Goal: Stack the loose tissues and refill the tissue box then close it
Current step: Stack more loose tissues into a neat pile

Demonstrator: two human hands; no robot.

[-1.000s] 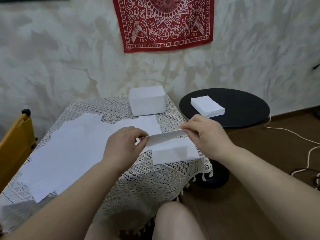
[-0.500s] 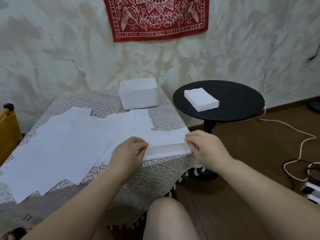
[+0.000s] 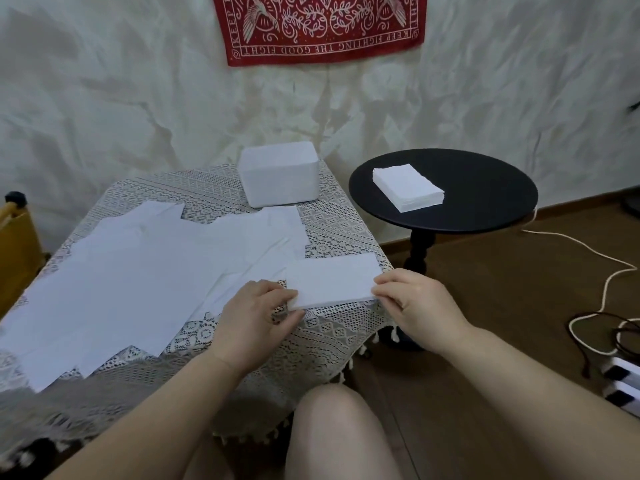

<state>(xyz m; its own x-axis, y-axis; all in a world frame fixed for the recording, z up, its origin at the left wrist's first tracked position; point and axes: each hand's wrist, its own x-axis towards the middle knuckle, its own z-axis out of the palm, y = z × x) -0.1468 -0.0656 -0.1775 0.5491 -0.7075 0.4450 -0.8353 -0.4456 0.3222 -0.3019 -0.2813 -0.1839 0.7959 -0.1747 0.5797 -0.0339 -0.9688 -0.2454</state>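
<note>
At the centre of the frame, a folded white tissue (image 3: 332,280) lies flat on the cream lace tablecloth (image 3: 332,336), close to the table's right-hand corner. The left hand (image 3: 254,315) pinches the tissue's lower left corner, fingers curled over the edge and thumb underneath. The right hand (image 3: 415,304) holds the tissue's right edge at its lower corner, fingertips bent onto the paper. Both forearms reach in from the bottom of the frame, with a bare knee (image 3: 334,424) between them at bottom centre.

To the left of the folded tissue, a spread of loose white tissue sheets (image 3: 138,285) covers most of the tablecloth, overlapping one another from the lower left edge up toward the middle. Above them, at the far edge of the table, stands a white rectangular tissue box (image 3: 278,174); whether its top is open or closed cannot be told from this angle.

Right of centre, a round black side table (image 3: 485,202) on a turned pedestal carries a neat stack of white tissues (image 3: 408,187) on its left half. A red patterned cloth with white lettering (image 3: 320,27) hangs on the pale crumpled wall at top centre. A white cord (image 3: 588,252) trails across the brown wooden floor at the right, and a yellow object (image 3: 17,247) sits at the left edge.
</note>
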